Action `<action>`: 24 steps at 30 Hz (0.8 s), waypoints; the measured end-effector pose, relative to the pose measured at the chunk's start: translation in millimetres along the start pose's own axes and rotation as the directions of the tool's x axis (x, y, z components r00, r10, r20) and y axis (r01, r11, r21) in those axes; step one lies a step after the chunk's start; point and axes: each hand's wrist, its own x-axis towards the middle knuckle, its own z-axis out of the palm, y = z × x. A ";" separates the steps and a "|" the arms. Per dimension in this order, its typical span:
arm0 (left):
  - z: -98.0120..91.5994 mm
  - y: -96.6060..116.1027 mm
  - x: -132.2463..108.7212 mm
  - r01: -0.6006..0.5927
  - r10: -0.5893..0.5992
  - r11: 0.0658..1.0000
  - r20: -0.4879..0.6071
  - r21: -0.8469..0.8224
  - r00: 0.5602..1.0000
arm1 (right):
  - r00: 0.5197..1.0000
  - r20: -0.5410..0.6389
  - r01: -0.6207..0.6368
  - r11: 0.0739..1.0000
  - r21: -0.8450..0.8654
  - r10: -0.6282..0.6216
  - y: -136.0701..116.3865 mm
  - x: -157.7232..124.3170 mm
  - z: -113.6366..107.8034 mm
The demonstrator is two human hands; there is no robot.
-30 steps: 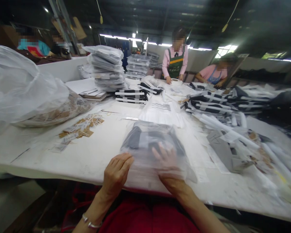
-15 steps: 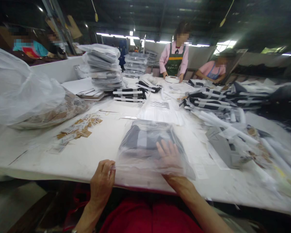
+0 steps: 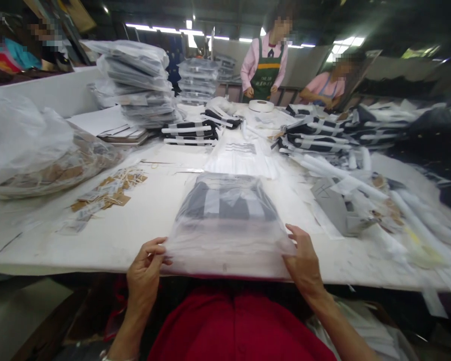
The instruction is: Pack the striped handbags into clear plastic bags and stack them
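Note:
A clear plastic bag [image 3: 225,240] lies flat at the table's front edge, its near end toward me. Inside it shows a folded dark garment [image 3: 233,203] with a pale strip across it. My left hand [image 3: 148,260] pinches the bag's near left corner between thumb and fingers. At the near right corner, my right hand [image 3: 302,255] has its thumb and fingers closed on the bag's edge. Beyond the bag lie more flat plastic bags [image 3: 240,153] with dark print.
Cardboard tags [image 3: 105,195] with strings lie to the left, beside a big plastic sack [image 3: 41,155]. Bagged garments [image 3: 139,85] stand stacked behind. A grey box [image 3: 332,205] and folded dark garments [image 3: 319,135] are right. A person [image 3: 265,65] stands across the table [image 3: 135,238] near a tape roll [image 3: 261,106].
My right hand has come out of the bag and now grips its right corner. My left hand stays at the left corner. The person opposite has let go of the tape roll.

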 end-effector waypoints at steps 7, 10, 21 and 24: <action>-32.1 -2.6 6.9 -0.025 0.024 0.981 0.012 0.192 1.000 | 0.998 0.037 -0.050 0.973 0.223 0.043 35.5 -21.5 -3.8; -19.7 27.8 -1.9 -0.460 0.457 0.719 0.144 0.521 0.877 | 0.978 0.129 -0.197 0.936 0.292 0.165 35.5 -23.1 -8.0; 160.2 25.6 -47.3 -0.964 0.497 -0.064 0.846 0.259 0.194 | 0.755 0.294 -0.633 0.536 0.559 0.586 4.4 -15.3 -11.2; 160.3 14.3 -42.5 -0.955 0.529 -0.059 0.820 0.291 0.218 | 0.693 0.424 -0.699 0.401 0.592 0.583 -0.1 -31.7 -22.2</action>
